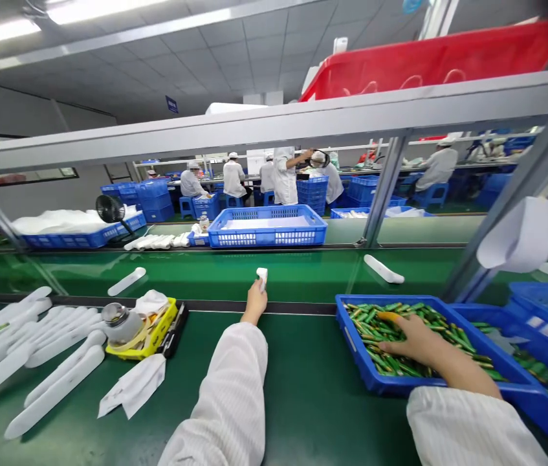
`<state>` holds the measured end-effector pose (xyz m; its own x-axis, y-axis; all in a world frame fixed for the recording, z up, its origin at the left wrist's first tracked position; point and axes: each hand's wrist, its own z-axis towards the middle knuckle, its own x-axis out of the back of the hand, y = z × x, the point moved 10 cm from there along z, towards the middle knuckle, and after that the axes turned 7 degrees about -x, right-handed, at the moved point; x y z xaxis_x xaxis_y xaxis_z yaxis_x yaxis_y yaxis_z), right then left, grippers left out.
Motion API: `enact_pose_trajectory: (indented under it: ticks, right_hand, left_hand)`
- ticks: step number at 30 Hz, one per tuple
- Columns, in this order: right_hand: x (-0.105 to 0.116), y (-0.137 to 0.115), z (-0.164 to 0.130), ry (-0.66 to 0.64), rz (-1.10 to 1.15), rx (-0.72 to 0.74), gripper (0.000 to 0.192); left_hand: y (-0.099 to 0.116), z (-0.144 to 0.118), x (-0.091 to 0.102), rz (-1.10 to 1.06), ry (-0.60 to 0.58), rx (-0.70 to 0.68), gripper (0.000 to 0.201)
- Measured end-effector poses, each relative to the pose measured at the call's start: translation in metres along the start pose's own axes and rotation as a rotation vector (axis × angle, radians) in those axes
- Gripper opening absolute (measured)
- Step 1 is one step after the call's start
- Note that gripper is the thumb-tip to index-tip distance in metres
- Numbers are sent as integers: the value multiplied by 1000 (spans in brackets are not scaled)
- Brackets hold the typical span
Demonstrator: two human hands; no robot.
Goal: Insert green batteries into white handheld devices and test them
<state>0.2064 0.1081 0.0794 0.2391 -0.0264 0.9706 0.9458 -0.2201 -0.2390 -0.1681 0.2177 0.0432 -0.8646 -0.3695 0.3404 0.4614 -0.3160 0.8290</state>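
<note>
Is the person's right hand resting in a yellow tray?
No, the right hand lies on green sticks inside a blue bin; the yellow tray sits far to the left.

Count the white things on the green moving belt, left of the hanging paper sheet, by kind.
Long white shells: 2
Small white piece, held in the left hand: 1
Total: 3

Tray (351, 333) right on bench, batteries (380, 323) inside; conveyor (303, 275) behind; housings (55, 388) left; basket (267, 226) beyond conveyor.
</note>
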Motion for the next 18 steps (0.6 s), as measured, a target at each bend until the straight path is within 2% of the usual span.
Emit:
enact_pose_trajectory:
  ticks: [4,11,15,18]
  right_hand:
    - [0,-12,-15,-93,-12,19,47]
    - [1,-15,-21,-93,55,2,21]
    - [3,-18,-22,-61,108,-14,11]
    - [11,-14,-23,7,143,-39,8]
  left_hand:
    - [-2,-1,2,24,41,-49,28]
    - [10,-11,27,35,223,-128,25]
    - [19,-15,23,-21,184,-167,30]
    - [14,-14,13,-76,119,-133,28]
